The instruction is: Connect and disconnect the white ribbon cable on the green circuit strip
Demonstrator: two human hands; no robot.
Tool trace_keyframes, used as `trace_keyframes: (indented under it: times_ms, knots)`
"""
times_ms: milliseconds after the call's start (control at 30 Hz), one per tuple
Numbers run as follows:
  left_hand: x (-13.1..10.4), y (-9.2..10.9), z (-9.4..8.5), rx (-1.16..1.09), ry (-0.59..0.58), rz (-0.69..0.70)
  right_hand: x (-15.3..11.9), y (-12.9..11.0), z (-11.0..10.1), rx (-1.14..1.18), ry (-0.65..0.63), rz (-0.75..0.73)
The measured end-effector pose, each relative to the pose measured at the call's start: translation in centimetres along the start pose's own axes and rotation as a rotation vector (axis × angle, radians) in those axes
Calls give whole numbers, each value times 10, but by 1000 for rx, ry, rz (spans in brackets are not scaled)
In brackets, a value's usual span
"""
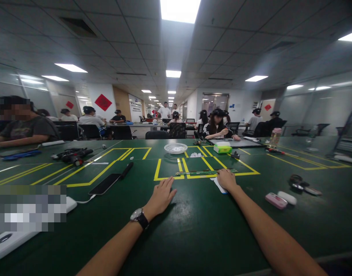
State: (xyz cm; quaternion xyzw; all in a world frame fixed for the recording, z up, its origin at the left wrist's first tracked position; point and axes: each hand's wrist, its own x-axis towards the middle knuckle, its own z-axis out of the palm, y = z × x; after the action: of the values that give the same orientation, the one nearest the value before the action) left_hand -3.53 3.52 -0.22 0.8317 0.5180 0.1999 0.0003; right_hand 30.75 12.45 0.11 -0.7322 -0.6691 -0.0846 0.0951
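One long, thin green strip (pixel 199 173) lies along flat yellow tape (pixel 250 173), apparently not yet lifted; left hand (pixel 161 194) spread, holding nothing; right hand (pixel 227 179) over thin white sheet (pixel 219 186), grip undeterminable.

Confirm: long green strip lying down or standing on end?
Lying down. The green strip stretches lengthwise, low across the table; the right hand overlaps it in view. Whether gripped: cannot tell.
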Motion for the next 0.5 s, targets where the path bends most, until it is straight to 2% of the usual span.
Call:
trace_keyframes:
  times_ms: [500]
  knots:
    - [-2,-1,3,-33,-105,39,2,7,11,-11,-82,26]
